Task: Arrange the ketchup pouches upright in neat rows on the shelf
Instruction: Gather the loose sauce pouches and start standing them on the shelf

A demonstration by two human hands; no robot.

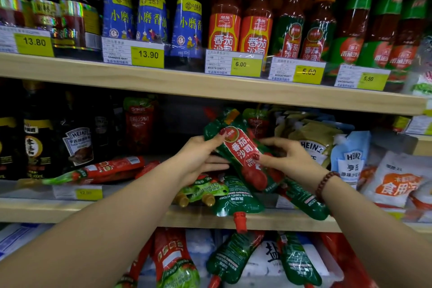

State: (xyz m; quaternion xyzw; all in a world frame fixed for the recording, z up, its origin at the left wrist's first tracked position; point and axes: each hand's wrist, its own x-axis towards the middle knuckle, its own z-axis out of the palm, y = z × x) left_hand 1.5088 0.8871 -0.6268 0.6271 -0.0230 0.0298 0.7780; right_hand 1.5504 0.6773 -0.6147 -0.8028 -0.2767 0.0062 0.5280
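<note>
A green and red ketchup pouch (243, 149) is held tilted above the middle shelf (268, 218). My left hand (198, 156) grips its upper left edge and my right hand (287, 154) pinches its lower right side. Under it several ketchup pouches lie flat in a heap (236, 196), one with its red cap (240, 221) hanging over the shelf's front edge. One red pouch (139, 121) stands upright at the back left, another (256, 121) behind the held one. Flat red pouches (100, 170) lie at the left.
Dark Heinz sauce bottles (78, 145) stand left on the middle shelf. Heinz pouches (350, 159) and white bags (397, 184) crowd its right. Bottles of oil and ketchup (224, 18) fill the upper shelf. More pouches (233, 257) lie below.
</note>
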